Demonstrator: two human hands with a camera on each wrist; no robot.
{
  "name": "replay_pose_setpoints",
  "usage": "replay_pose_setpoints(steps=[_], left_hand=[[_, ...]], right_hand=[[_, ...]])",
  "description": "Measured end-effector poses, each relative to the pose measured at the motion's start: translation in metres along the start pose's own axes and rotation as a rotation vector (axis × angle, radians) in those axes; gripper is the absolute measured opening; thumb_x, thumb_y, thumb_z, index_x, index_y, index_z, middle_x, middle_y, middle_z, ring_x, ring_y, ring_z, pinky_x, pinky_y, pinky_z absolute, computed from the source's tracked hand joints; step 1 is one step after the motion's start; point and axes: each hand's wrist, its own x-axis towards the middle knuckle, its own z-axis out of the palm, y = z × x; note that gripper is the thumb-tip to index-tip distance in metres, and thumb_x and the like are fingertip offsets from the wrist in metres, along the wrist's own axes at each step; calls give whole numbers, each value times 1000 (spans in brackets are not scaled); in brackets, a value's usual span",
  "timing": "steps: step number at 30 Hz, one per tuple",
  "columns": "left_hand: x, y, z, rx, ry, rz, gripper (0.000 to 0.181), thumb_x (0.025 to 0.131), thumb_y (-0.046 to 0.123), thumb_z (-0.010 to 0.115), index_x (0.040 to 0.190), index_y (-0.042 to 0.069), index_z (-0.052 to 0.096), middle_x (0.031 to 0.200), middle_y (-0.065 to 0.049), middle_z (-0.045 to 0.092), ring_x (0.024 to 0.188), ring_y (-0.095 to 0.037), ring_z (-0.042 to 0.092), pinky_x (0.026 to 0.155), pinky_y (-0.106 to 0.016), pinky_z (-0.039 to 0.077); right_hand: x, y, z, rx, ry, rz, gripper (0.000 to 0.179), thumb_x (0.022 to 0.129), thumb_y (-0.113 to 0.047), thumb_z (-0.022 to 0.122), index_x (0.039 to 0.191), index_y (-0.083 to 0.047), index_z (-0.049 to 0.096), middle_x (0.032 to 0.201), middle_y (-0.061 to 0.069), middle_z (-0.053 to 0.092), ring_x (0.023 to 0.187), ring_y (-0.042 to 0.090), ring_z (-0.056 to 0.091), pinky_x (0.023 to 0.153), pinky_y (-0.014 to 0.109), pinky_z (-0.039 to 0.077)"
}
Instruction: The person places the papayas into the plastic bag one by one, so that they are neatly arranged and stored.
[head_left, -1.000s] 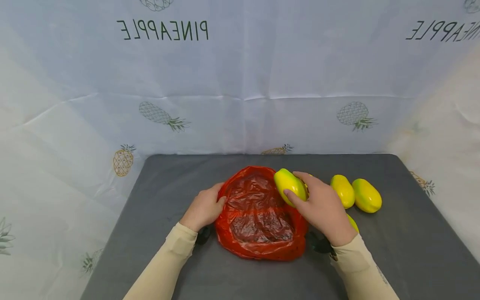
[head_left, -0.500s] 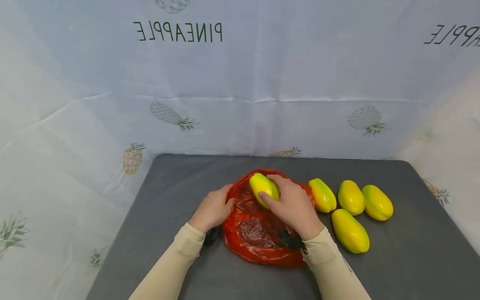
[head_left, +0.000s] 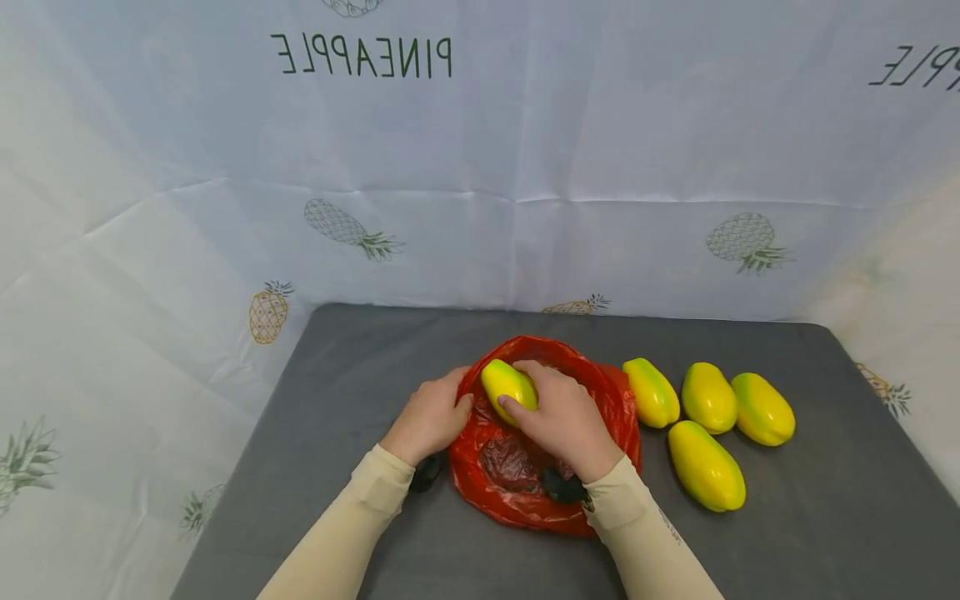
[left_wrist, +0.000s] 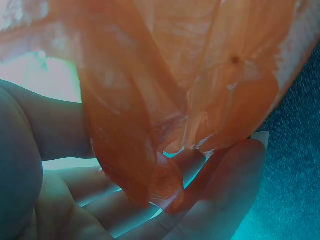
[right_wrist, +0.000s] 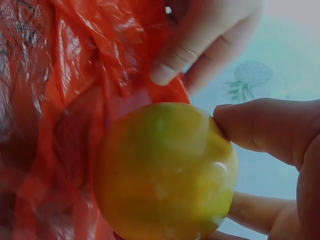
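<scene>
A red plastic bag [head_left: 510, 512] lies on the grey table with its mouth spread wide. At its left rim my left hand [head_left: 427, 421] pinches the film between thumb and fingers; the left wrist view shows the thin bag edge [left_wrist: 165, 175] folded in among the fingers. My right hand [head_left: 562, 412] grips a glossy yellow-green fruit [head_left: 508, 392], oblong like a small papaya, over the bag's opening near the left rim. In the right wrist view the fruit [right_wrist: 167, 170] appears end-on, with thumb and fingers round its side and the red film close behind it.
Several matching fruits [head_left: 707, 467] lie on the table [head_left: 825, 517] to the right of the bag, the nearest one [head_left: 651, 393] right at its rim. A pineapple-print cloth [head_left: 480, 150] hangs behind the table and along its sides.
My right hand has carried the fruit leftward from the bag's right rim to over its opening, and a little lower. My left hand keeps hold of the rim. The head view has shifted slightly.
</scene>
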Motion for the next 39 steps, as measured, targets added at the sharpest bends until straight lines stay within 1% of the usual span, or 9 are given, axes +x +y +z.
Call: replay_pose_setpoints(steps=[3, 5, 8, 15, 21, 30, 39], left_hand=[[1, 1, 1, 17, 2, 22, 47, 107, 16, 64, 152, 4, 58, 135, -16, 75, 100, -27, 77, 93, -51, 66], [1, 2, 2, 15, 1, 29, 47, 107, 17, 64, 152, 4, 58, 135, -16, 75, 101, -28, 77, 94, -51, 65], [0, 3, 1, 6, 1, 32, 47, 107, 17, 63, 152, 5, 57, 136, -16, 74, 100, -27, 77, 94, -50, 65], [-1, 4, -1, 10, 19, 55, 46, 107, 17, 63, 151, 4, 58, 134, -16, 75, 100, -27, 77, 94, -50, 65], [-1, 2, -1, 22, 21, 47, 46, 107, 17, 63, 151, 3, 57, 133, -16, 75, 99, -26, 76, 92, -49, 66], [1, 1, 0, 24, 25, 48, 45, 107, 18, 63, 150, 6, 59, 131, -14, 76, 94, -23, 75, 90, -48, 66], [1, 2, -1, 31, 19, 36, 46, 108, 19, 63, 152, 5, 58, 135, -15, 75, 99, -26, 76, 94, -50, 65]], right_hand=[[1, 1, 5, -19, -3, -9, 61, 95, -47, 80, 148, -20, 64, 134, 3, 74, 101, 23, 69, 89, 47, 61], [2, 2, 8, -26, -4, -13, 61, 95, -47, 80, 148, -20, 64, 133, 3, 75, 101, 23, 69, 90, 49, 60], [4, 4, 12, -27, -10, -15, 62, 95, -46, 80, 149, -21, 64, 133, 2, 75, 101, 23, 69, 90, 50, 60], [5, 4, 21, 8, -27, -9, 63, 95, -45, 80, 150, -20, 63, 138, 3, 73, 105, 23, 70, 92, 46, 62], [7, 3, 27, 0, -31, -15, 63, 97, -45, 79, 150, -17, 62, 138, 5, 73, 105, 23, 69, 89, 46, 62], [8, 5, 29, -4, -26, -32, 63, 97, -45, 79, 151, -17, 61, 138, 5, 73, 107, 23, 70, 91, 46, 63], [9, 7, 28, 9, -19, -34, 63, 97, -44, 79, 151, -17, 61, 139, 5, 72, 108, 24, 70, 94, 48, 63]])
